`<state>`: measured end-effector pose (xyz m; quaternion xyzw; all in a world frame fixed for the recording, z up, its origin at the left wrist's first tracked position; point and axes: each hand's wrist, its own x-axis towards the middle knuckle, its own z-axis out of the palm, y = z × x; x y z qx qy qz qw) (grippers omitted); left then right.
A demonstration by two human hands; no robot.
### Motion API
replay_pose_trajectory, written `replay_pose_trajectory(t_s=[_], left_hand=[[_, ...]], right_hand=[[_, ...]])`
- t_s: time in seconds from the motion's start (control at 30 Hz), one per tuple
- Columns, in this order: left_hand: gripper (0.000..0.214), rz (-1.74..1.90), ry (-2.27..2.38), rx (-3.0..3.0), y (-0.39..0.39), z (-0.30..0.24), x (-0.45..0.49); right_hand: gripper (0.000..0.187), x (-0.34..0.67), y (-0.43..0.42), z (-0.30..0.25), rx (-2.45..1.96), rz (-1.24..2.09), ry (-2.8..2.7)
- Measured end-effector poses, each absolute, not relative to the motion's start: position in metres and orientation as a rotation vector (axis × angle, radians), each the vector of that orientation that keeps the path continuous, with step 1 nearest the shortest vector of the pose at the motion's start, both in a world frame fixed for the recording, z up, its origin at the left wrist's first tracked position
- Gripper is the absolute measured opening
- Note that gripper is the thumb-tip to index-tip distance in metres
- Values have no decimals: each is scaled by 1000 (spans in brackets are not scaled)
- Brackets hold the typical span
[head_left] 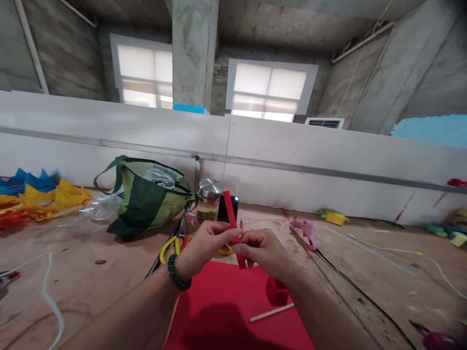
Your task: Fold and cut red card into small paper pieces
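Observation:
Between my two hands is a narrow red strip [229, 209], standing nearly upright and tilted a little to the left. My left hand [213, 240] pinches it from the left with thumb and fingers. From the right, my right hand [260, 243] pinches the same strip just lower, the fingertips of both hands close together. Beneath them lies a red sheet [215, 301]. On it rest a thin pale stick [272, 312] and a small red piece [276, 290], partly hidden by my right forearm. Yellow-handled scissors [170, 249] lie beside my left wrist.
Behind my hands stand a glass jar [208, 201] with a metal lid and a dark phone [232, 206]. A green bag [149, 199] slumps to the left, near yellow felt-like pieces [54, 198]. Rightward lie a pink glue gun [307, 233] with a black cord and a yellow object [333, 217].

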<state>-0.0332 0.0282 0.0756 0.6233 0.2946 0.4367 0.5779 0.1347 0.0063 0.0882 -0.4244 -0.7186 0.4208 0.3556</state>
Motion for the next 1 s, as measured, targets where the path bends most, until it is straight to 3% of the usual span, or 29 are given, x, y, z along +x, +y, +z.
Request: replay_pose_trajectory(t_s=[0.3, 0.5, 0.57, 0.7, 0.77, 0.93, 1.0], left_hand=[[35, 1164, 805, 1392, 32, 77, -35], [31, 922, 646, 1381, 32, 76, -38], [29, 971, 671, 1348, 33, 75, -38], [27, 1038, 710, 1215, 38, 73, -38], [29, 1032, 716, 1202, 39, 73, -37], [25, 1022, 826, 1479, 34, 72, -32], [22, 991, 854, 1653, 30, 69, -28]], right_hand=[[19, 132, 6, 85, -1161, 1061, -1830], [32, 136, 7, 85, -1097, 1048, -1858], [34, 139, 7, 86, -1083, 885, -1930], [13, 145, 7, 90, -964, 291, -2063], [21, 145, 6, 91, -874, 169, -2128], [7, 145, 8, 90, -974, 358, -1982], [15, 145, 12, 89, -1056, 545, -1837]])
